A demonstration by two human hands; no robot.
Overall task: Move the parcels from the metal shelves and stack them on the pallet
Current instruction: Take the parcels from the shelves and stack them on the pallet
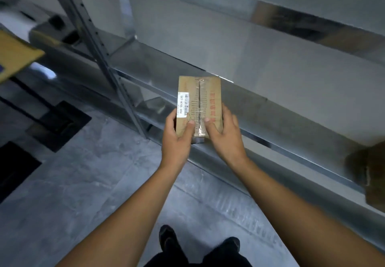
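A small brown cardboard parcel (199, 98) with clear tape, red print and a white barcode label is held in front of the metal shelf (281, 121). My left hand (177, 139) grips its near left corner, thumb on top. At the near right corner my right hand (225, 135) grips it the same way. The parcel's far end lies over the shelf's front edge; whether it rests on the shelf I cannot tell. No pallet is in view.
A slotted steel upright (100, 54) stands to the left of the parcel. Another brown box (373, 173) sits on the shelf at the far right. The corner of a cardboard box (16, 56) juts in at the left. Grey concrete floor (93, 183) and my shoes (198, 243) lie below.
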